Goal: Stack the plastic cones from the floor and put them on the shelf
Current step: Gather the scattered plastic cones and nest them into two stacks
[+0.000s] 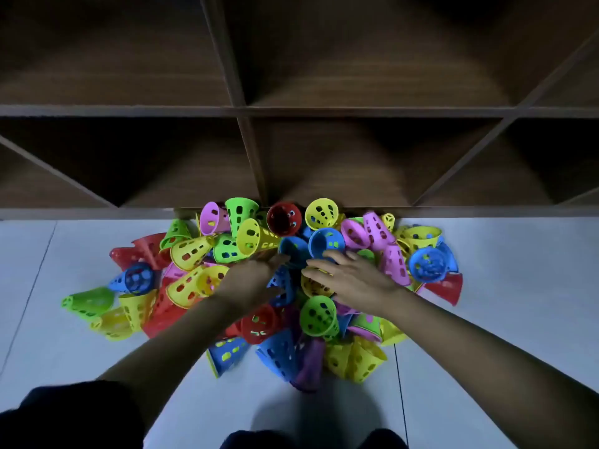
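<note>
1. Right hand (355, 278): fingers (316, 265) spread and nearly straight, palm down. The tips lie at the rim of a blue cone (327, 241) whose mouth faces up. Nothing is gripped.
2. The right palm lies over a yellow cone (316, 286) that sits on its side in the middle of the heap.
3. Left hand (254, 278): fingers (278, 260) stretched forward and close together, somewhat blurred. The tips touch a second blue cone (293, 247), just left of the first. No curl around it is visible.
4. The two hands are near each other at the centre of the pile of cones (191, 252), with both forearms reaching in from below.
5. The pile holds perforated cones in red, yellow, green, blue and pink. They lie loose and tumbled on the pale tiled floor (518, 286); a few are nested.
6. The far edge of the pile touches the base of the shelf (291, 111), a dark wooden unit of open compartments.
7. A dark sleeve (64, 416) is at lower left.
</note>
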